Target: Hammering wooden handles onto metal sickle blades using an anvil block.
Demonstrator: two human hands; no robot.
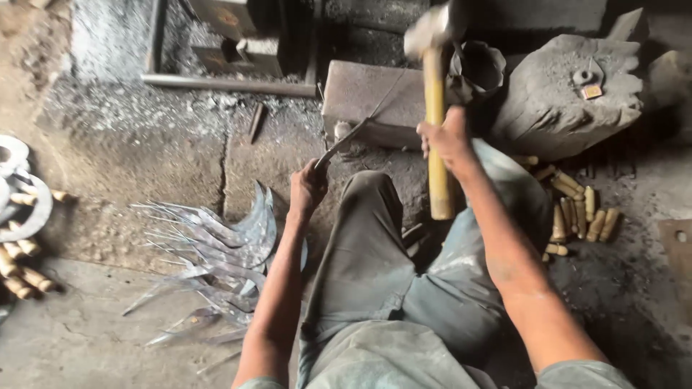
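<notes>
A blacksmith's workshop, rough and floor-level, is showing here. A person is sitting on a dirty concrete floor (101,338) strewn with ash and metal grit. A worn steel anvil block (371,101) is standing in front of the knees, beside a battered stump (569,94). A pile of unfinished curved sickle blades (216,252) is lying at the left, and short wooden handles (580,212) are lying at the right. The right hand (447,137) is raising a hammer (432,108), and soot is darkening everything.
</notes>
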